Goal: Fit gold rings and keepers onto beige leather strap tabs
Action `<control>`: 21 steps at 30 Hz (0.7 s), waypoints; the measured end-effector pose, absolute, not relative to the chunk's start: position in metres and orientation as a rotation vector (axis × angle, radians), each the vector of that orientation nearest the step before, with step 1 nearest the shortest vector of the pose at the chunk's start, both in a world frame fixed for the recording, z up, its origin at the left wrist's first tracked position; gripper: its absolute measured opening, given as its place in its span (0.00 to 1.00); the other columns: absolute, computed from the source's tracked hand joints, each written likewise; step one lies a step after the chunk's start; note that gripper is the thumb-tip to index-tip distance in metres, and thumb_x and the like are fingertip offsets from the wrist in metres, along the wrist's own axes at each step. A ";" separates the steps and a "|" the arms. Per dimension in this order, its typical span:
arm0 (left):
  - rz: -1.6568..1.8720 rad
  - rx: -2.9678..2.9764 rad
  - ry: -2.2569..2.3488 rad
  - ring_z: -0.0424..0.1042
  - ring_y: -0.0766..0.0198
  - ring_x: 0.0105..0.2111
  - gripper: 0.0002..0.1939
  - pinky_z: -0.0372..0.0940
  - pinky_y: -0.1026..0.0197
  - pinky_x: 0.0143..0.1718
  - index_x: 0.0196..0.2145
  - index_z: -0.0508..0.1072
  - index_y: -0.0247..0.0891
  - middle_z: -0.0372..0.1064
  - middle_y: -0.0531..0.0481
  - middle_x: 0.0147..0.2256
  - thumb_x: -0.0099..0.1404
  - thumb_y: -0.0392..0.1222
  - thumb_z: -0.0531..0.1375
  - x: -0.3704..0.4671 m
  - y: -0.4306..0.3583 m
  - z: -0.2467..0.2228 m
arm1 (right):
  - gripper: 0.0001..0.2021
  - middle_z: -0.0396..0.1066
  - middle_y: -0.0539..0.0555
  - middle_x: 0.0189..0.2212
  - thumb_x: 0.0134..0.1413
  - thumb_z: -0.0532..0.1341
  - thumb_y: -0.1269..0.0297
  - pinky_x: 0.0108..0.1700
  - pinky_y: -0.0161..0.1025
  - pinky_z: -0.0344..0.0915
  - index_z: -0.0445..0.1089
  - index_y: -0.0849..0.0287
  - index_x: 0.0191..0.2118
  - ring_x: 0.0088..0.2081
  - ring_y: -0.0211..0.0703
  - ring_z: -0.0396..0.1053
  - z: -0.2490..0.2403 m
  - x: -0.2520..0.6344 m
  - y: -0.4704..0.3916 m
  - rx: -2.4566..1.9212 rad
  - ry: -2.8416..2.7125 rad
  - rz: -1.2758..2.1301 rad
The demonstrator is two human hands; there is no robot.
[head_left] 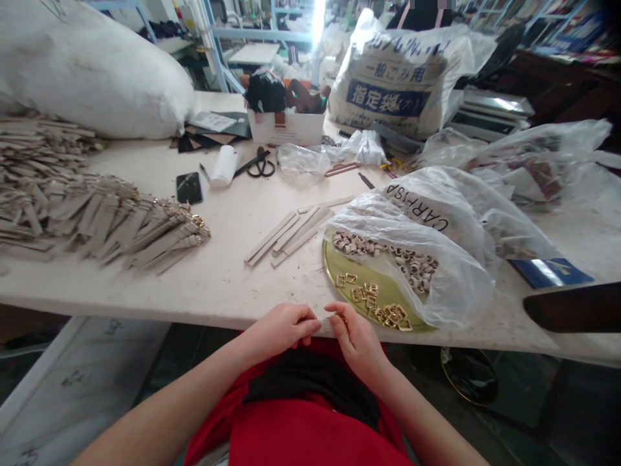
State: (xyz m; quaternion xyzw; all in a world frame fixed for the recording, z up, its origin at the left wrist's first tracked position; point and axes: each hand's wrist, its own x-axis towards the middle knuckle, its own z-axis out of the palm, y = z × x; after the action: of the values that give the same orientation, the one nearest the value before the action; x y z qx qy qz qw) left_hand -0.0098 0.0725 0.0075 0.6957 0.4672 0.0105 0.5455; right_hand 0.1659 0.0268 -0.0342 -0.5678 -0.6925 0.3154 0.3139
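At the table's front edge, my left hand (290, 325) and my right hand (358, 334) pinch a short pale strap (325, 325) between them. Most of that strap is hidden by the fingers. A glint of gold shows at my right fingertips, too small to make out. Just right of my right hand is a round gold-green tray (339, 262) with loose gold buckles (388, 315) and small beige loops (416, 266) on it. Several loose beige straps (295, 232) lie on the table ahead of my hands.
A big pile of beige straps with gold buckles (145, 223) covers the left side. A clear plastic bag (451, 213) drapes over the tray. Farther back are scissors (262, 166), a white roll (224, 166), a dark phone-like slab (189, 188) and a white box (286, 128).
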 end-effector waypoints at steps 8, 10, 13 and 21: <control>0.072 1.650 1.059 0.65 0.69 0.21 0.17 0.57 0.68 0.23 0.27 0.67 0.35 0.69 0.52 0.24 0.61 0.47 0.45 -0.005 0.069 0.000 | 0.12 0.67 0.52 0.30 0.60 0.46 0.60 0.29 0.34 0.60 0.61 0.59 0.41 0.30 0.38 0.66 -0.047 0.145 0.023 -1.453 -1.503 0.910; 0.089 1.695 1.063 0.65 0.69 0.21 0.17 0.56 0.68 0.23 0.28 0.67 0.35 0.69 0.52 0.24 0.62 0.47 0.45 -0.007 0.073 -0.003 | 0.13 0.67 0.52 0.28 0.61 0.45 0.60 0.28 0.34 0.60 0.61 0.60 0.41 0.28 0.38 0.65 -0.050 0.139 0.028 -1.471 -1.468 0.895; 0.093 1.904 1.162 0.65 0.67 0.24 0.17 0.56 0.66 0.26 0.28 0.69 0.36 0.69 0.50 0.25 0.63 0.47 0.45 -0.014 0.088 -0.009 | 0.15 0.67 0.52 0.23 0.60 0.44 0.59 0.28 0.36 0.60 0.61 0.62 0.45 0.26 0.41 0.66 -0.051 0.134 0.040 -1.541 -1.575 0.875; 0.162 2.366 1.629 0.67 0.58 0.36 0.16 0.58 0.61 0.37 0.32 0.70 0.35 0.68 0.43 0.35 0.62 0.50 0.51 -0.042 0.140 -0.020 | 0.20 0.68 0.57 0.39 0.57 0.50 0.60 0.31 0.38 0.63 0.55 0.61 0.54 0.24 0.38 0.64 -0.044 0.158 0.042 -1.670 -1.671 0.749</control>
State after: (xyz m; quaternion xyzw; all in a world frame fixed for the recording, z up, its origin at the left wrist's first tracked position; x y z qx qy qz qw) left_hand -0.0421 0.1396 -0.0203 0.8153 0.5611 0.0560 0.1317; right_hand 0.1583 0.0423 -0.0443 -0.6370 -0.6376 0.2857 0.3256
